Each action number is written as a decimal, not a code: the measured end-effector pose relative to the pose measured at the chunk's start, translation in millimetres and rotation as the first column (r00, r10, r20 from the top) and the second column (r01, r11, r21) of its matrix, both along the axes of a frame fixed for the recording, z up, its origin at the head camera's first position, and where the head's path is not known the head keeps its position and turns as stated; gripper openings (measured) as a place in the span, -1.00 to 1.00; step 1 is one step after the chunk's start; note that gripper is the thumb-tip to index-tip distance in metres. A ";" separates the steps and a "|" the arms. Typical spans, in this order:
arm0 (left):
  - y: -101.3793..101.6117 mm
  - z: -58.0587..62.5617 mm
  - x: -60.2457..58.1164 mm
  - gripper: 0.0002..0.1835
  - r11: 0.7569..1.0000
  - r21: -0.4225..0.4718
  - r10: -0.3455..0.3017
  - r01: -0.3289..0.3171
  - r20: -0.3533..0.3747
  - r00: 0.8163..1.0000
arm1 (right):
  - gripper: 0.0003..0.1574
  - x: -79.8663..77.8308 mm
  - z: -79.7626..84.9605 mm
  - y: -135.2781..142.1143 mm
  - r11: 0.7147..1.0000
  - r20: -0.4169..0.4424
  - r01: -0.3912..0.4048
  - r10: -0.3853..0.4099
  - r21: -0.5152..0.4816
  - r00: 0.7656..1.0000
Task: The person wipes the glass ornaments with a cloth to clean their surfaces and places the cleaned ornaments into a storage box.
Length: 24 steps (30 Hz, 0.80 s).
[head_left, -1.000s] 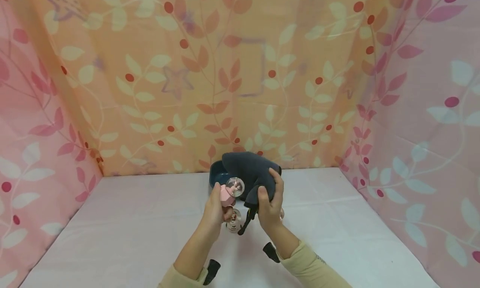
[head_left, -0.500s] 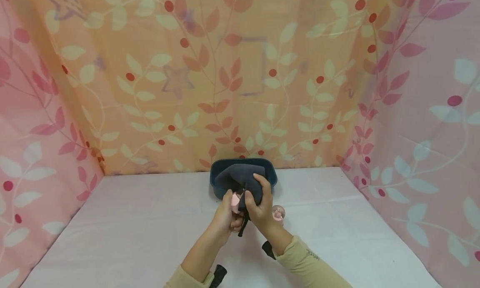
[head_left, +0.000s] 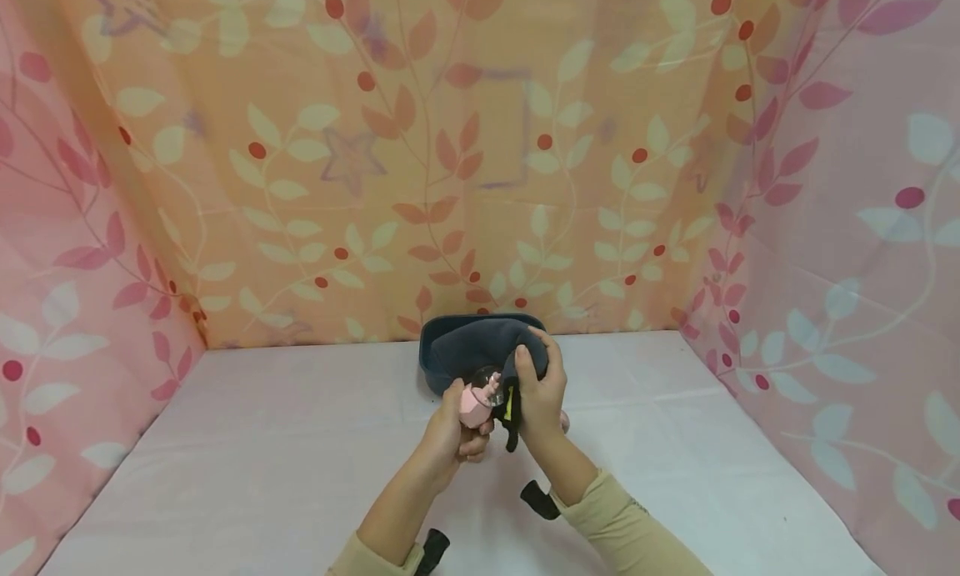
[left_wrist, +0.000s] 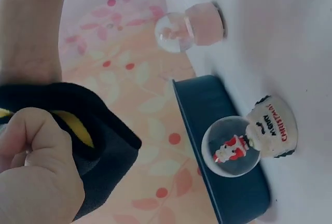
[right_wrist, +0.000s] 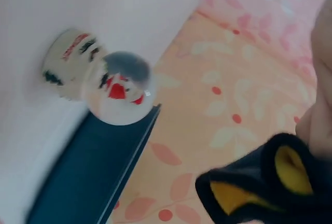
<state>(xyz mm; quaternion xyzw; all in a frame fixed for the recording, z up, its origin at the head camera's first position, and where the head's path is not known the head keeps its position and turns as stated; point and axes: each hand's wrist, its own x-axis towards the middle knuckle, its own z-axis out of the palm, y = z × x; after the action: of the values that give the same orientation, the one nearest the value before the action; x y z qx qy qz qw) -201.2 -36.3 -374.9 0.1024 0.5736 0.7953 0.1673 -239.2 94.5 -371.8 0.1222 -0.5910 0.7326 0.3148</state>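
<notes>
My left hand [head_left: 444,430] grips the pink faceted base of a snow globe [head_left: 474,405], its clear dome facing right with a small pink figure inside. Bunched in my right hand [head_left: 542,393] is a dark grey cloth [head_left: 480,343] with black edging and a yellow underside [right_wrist: 228,198]. The cloth's folds hang right at the globe's dome. In the left wrist view the cloth [left_wrist: 104,182] stands beside the left hand [left_wrist: 41,167], and the held globe is hidden there.
A dark blue bin [head_left: 429,363] stands at the back, behind the hands. In front of it sits a Christmas snow globe [left_wrist: 272,130] with a red-and-white figure. Another pink snow globe [left_wrist: 205,24] stands to the right, mostly behind the right wrist in the head view.
The cloth first came down and left over the globe's dome as the globe moved right. Since then the right hand has shifted slightly right, uncovering much of the dome.
</notes>
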 end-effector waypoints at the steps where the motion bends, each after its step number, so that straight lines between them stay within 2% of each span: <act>1: -1.0 0.4 0.8 -0.41 1.000 -0.013 -0.005 0.005 -0.013 1.000 | -0.55 -0.3 3.0 1.0 0.999 0.055 -0.013 0.014 -0.031 0.998; 3: -3.2 1.3 3.2 -0.40 0.998 -0.063 -0.012 0.010 -0.041 0.999 | -0.54 -1.5 7.9 3.1 0.996 0.177 -0.038 0.053 -0.083 0.983; 5: -5.4 2.6 6.0 -0.38 0.992 -0.124 -0.009 -0.001 -0.083 0.996 | -0.55 -3.2 12.1 5.6 0.990 0.274 -0.065 0.098 -0.128 0.957; 7: -6.7 3.4 7.6 -0.40 0.985 -0.168 0.020 -0.045 -0.152 0.988 | -0.56 -4.9 15.0 9.4 0.976 0.316 -0.092 0.152 -0.197 0.937; 9: -7.6 4.6 8.0 -0.47 0.974 -0.194 0.074 -0.120 -0.226 0.971 | -0.57 -5.2 16.7 14.0 0.959 0.290 -0.115 0.191 -0.260 0.938; 12: -9.3 5.1 5.6 -0.62 0.953 -0.188 0.164 -0.238 -0.341 0.926 | -0.55 -1.6 18.5 18.5 0.947 0.171 -0.175 0.226 -0.268 0.959; 14: -10.7 5.2 4.3 -0.59 0.942 -0.184 0.195 -0.279 -0.377 0.906 | -0.49 2.7 18.1 18.5 0.955 0.078 -0.237 0.254 -0.178 0.964; 16: -11.1 5.0 3.6 -0.51 0.943 -0.168 0.200 -0.286 -0.400 0.895 | -0.41 6.4 15.8 16.4 0.960 0.004 -0.278 0.278 -0.021 0.960; 19: -9.0 3.9 3.7 -0.37 0.949 -0.140 0.210 -0.284 -0.389 0.897 | -0.33 8.3 9.3 11.1 0.939 -0.085 -0.267 0.290 0.218 0.953; 21: -6.3 3.5 4.0 -0.31 0.946 -0.115 0.247 -0.303 -0.350 0.903 | -0.32 6.3 4.6 7.0 0.926 -0.154 -0.211 0.269 0.314 0.951; 24: -1.3 4.7 4.1 -0.34 0.944 -0.089 0.281 -0.317 -0.282 0.917 | -0.34 1.1 -2.8 3.3 0.923 -0.274 -0.083 0.196 0.376 0.942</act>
<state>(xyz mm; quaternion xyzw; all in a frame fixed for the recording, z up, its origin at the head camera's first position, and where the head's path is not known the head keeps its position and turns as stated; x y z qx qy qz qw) -197.1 -37.6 -370.2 0.1076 0.6514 0.7505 -0.0285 -238.1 97.8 -374.7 0.3317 -0.6484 0.6052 0.3213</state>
